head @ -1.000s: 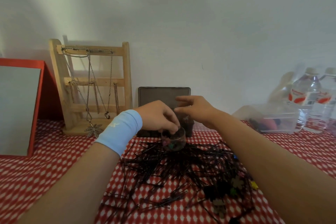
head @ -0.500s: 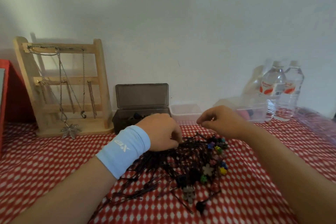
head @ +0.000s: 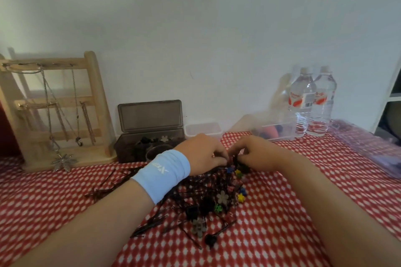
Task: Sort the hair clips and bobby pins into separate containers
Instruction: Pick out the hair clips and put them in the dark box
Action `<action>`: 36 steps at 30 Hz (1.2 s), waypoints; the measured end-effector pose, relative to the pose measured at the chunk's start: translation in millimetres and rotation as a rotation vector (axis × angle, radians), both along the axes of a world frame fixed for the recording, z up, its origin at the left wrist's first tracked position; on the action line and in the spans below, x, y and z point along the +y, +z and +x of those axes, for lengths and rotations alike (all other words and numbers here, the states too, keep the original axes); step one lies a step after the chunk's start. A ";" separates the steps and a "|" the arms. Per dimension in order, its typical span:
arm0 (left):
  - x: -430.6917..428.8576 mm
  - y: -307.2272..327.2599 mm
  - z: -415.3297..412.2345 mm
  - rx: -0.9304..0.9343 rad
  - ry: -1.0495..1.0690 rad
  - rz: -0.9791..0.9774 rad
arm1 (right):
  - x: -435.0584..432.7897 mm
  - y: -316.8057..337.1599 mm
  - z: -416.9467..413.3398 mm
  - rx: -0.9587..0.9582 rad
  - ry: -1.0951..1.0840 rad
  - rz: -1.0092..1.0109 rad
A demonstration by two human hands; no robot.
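A tangled pile of black bobby pins (head: 191, 188) lies on the red-and-white cloth. Small flower hair clips (head: 240, 197) in yellow, blue and green sit along its right side, with grey flower clips (head: 222, 197) among them. My left hand (head: 204, 154), with a light-blue wristband, and my right hand (head: 256, 154) meet at the pile's far edge. Their fingertips are curled down and pinched into the tangle, which hides exactly what they grip. Behind them stands a dark box (head: 130, 147) with its lid up and clips inside. Next to it are a small clear cup (head: 156, 151) and a clear tub (head: 202, 131).
A wooden jewellery stand (head: 91, 93) with hanging chains is at the back left. Two water bottles (head: 312, 102) and a clear bin (head: 280, 131) stand at the back right against the wall. A purple plastic sheet (head: 368, 147) lies at the far right.
The small cup that my left hand held over the pile now stands by the dark box. Both hands have come together at the pile's far edge. My view has shifted right.
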State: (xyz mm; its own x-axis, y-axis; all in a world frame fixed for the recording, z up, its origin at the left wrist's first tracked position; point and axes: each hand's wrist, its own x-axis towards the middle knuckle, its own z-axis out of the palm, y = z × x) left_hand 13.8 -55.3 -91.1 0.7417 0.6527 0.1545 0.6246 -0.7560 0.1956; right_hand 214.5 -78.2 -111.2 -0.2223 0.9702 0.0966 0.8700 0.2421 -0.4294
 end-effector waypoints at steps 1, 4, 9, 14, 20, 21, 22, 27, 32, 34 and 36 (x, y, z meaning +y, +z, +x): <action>1.5 -1.7 6.3 0.015 0.000 -0.010 | 0.1 -1.2 2.1 -0.007 -0.006 0.004; 6.0 -10.9 19.0 0.069 0.003 -0.017 | 1.3 -5.7 9.9 0.029 -0.063 0.036; 12.8 -21.7 19.6 0.004 0.042 -0.022 | 4.8 -10.4 18.8 0.152 -0.112 0.081; 15.1 -18.9 9.0 -0.124 0.038 -0.070 | 4.1 -9.3 19.7 0.225 -0.155 0.070; 11.9 -12.3 4.0 -0.297 0.051 -0.118 | 4.6 -11.7 22.9 0.316 -0.198 0.134; 11.1 -12.7 4.8 -0.301 0.050 -0.131 | 4.4 -10.9 23.2 0.328 -0.203 0.152; 10.0 -13.7 6.0 -0.304 0.048 -0.150 | 3.9 -9.8 23.3 0.331 -0.209 0.164; 9.4 -19.1 20.7 -0.155 0.025 -0.064 | -0.3 -3.2 21.3 0.313 -0.211 0.153; 13.2 -23.5 28.6 -0.065 0.021 -0.056 | -1.4 -2.4 20.3 0.224 -0.182 0.053; 15.4 -24.9 28.6 -0.053 0.024 -0.067 | -0.2 -3.0 20.7 0.225 -0.176 0.053; 16.5 -24.9 27.6 -0.055 0.029 -0.076 | 0.5 -3.8 19.7 0.249 -0.170 0.062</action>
